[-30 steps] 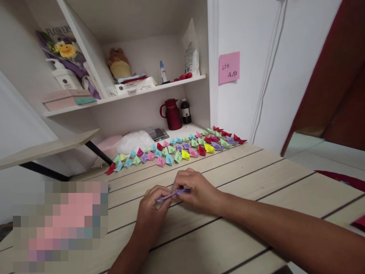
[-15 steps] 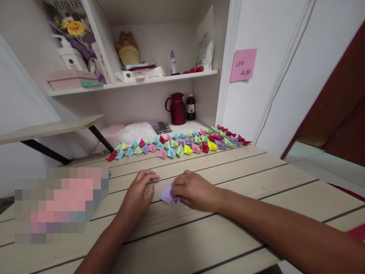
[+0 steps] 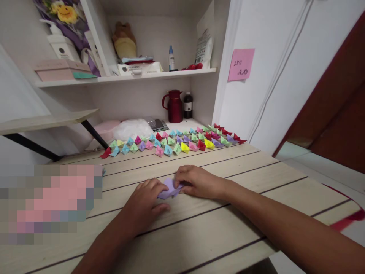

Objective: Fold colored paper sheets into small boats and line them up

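Observation:
A small folded piece of purple paper (image 3: 170, 189) lies on the wooden table (image 3: 216, 228) between my hands. My left hand (image 3: 145, 203) pinches its left end with curled fingers. My right hand (image 3: 196, 182) presses and grips its right end, fingers closed over it. Behind them, along the table's far edge, stand rows of several small folded paper boats (image 3: 173, 141) in red, pink, blue, green, yellow and purple.
A white shelf unit (image 3: 128, 78) rises behind the table with a red jug (image 3: 173, 106), a dark bottle (image 3: 187, 105), boxes and a flower bouquet. A pink note (image 3: 241, 64) sticks on the wall. A blurred patch covers the table's left. Red paper (image 3: 346, 220) lies at right.
A second ago both hands held the purple paper lifted above the table. It then went down flat, and my left hand, briefly off it, has come back onto its left end.

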Tool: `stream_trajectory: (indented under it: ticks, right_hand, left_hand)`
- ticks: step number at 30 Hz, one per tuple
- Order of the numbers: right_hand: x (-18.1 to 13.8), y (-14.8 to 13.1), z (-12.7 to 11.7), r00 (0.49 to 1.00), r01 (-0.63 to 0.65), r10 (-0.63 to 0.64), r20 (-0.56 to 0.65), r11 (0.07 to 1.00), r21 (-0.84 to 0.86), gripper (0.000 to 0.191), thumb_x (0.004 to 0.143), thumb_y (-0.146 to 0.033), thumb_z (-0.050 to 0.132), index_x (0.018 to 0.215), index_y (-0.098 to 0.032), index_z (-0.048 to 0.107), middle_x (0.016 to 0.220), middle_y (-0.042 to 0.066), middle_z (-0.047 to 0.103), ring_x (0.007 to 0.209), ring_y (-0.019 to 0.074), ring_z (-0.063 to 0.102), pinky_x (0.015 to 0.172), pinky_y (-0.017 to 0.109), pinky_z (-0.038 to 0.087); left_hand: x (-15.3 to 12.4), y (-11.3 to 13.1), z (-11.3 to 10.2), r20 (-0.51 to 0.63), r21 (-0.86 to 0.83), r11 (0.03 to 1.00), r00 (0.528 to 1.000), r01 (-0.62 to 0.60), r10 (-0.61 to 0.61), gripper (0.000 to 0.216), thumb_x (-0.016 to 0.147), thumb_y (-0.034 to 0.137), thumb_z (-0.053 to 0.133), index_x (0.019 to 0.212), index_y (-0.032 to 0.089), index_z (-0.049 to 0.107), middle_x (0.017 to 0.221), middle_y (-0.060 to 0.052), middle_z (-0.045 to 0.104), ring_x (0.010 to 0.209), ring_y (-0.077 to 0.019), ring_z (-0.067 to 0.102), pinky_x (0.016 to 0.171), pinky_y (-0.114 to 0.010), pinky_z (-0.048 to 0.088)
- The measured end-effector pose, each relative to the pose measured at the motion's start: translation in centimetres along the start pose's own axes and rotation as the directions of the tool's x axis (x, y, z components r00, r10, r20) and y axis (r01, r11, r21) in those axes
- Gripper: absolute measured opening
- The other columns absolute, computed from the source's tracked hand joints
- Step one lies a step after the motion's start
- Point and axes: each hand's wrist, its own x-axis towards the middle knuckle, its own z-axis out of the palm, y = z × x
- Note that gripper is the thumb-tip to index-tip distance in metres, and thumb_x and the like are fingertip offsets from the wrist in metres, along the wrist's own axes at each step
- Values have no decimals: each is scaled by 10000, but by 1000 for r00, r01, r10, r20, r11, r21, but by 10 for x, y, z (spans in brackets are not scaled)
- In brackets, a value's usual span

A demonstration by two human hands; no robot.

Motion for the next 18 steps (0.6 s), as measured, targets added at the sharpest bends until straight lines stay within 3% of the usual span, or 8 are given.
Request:
stream_trajectory:
  ticks: [4,8,13,18]
  right_hand:
    - [2,-2,1,996,-85,85,-15,996,-31,137,802,-177,666,939,-184,666,1012,69,633,970,211,576,855,316,422]
    - [3,-3,3,984,-175,173,-40,983,-47,129,800,-262,705,884,-169,674,1045,83,640,1008,233,567,874,340,410]
    - [6,-4,4,978,-205,202,-55,977,-53,184,888,-323,615,841,-163,695,1041,86,653,998,226,575,882,348,401]
    - [8,-6,6,972,-232,224,-70,965,-124,172,876,-332,633,864,-172,695,1025,83,643,985,232,556,866,354,388]
  left_hand:
    - [3,-3,7,-65,1,999,997,36,-35,256,880,294,557,1123,228,603,1080,-68,612,1013,-251,559,894,-424,409]
    - [12,-3,12,-122,-100,991,988,85,-97,155,871,287,539,984,225,625,978,-41,611,913,-219,574,841,-387,418]
    - [23,-1,20,-187,-285,949,964,132,-190,129,841,310,534,776,213,588,856,-13,585,763,-176,568,725,-320,430]
    - [26,-3,23,-223,-312,940,951,140,-216,168,806,314,552,674,212,530,780,0,556,708,-166,548,666,-300,418]
